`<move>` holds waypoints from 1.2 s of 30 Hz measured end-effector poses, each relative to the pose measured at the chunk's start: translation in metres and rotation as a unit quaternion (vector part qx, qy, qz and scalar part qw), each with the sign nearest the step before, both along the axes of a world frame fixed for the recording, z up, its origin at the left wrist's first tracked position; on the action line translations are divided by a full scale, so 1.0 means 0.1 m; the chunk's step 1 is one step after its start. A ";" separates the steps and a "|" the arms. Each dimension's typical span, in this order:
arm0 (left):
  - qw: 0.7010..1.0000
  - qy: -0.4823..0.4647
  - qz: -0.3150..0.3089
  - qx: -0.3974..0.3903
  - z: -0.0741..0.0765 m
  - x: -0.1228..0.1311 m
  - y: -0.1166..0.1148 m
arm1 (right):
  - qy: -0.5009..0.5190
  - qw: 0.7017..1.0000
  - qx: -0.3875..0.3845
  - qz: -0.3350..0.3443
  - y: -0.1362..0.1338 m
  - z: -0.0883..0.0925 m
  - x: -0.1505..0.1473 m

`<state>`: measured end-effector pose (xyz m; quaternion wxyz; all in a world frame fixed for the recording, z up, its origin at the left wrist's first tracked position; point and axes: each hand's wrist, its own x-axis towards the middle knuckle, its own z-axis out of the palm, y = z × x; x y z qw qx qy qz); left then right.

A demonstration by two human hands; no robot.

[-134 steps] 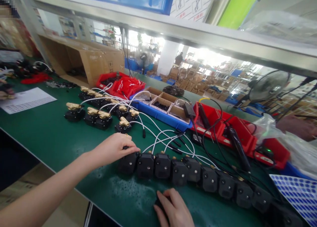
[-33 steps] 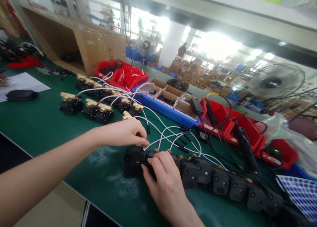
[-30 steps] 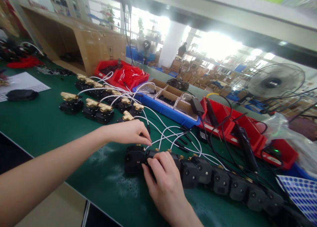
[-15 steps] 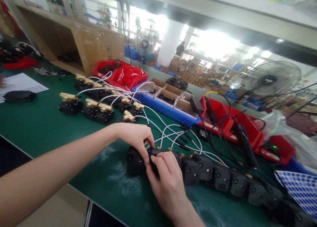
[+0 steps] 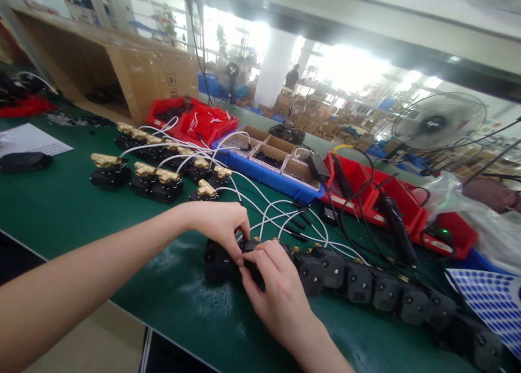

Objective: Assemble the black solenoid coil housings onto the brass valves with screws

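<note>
My left hand (image 5: 224, 224) reaches down with bent fingers and thumb onto a black valve actuator box (image 5: 249, 246). My right hand (image 5: 280, 292) is closed round the same box from the front and right, thumb below and fingers over its top. The fingertips of both hands nearly meet on it, and they hide most of it. Just left stands another black box (image 5: 220, 261) with a screw in its face. To the right runs a row of similar black boxes (image 5: 358, 284), with brass fittings and white cables (image 5: 293, 216) behind them.
Farther left, several black units with brass valve bodies (image 5: 167, 176) stand on the green table (image 5: 171, 291). Behind are red bins (image 5: 211, 120), a blue divided tray (image 5: 266, 172) and a cardboard box (image 5: 158, 77). At right lie black power tools (image 5: 396, 229) and a blue-dotted sheet (image 5: 488, 302).
The view has shifted slightly, so the scene sits a little farther left and higher. Both hands stay on the same box, with only small finger movement.
</note>
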<state>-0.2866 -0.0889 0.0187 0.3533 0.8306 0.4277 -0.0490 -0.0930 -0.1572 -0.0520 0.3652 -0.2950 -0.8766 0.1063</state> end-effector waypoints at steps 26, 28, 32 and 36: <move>1.000 0.006 0.002 -0.010 0.02 0.02 0.03 | -0.035 0.996 0.065 0.042 0.11 0.07 0.06; 1.000 -0.002 -0.005 -0.015 0.00 -0.01 0.04 | -0.025 0.997 0.066 0.038 0.11 0.05 0.06; 1.000 -0.017 -0.004 -0.020 -0.02 -0.02 0.04 | 0.001 0.999 0.043 0.013 0.08 -0.01 0.05; 1.000 -0.012 0.012 -0.003 -0.03 -0.01 0.00 | 0.003 1.000 0.021 -0.001 0.05 -0.04 0.05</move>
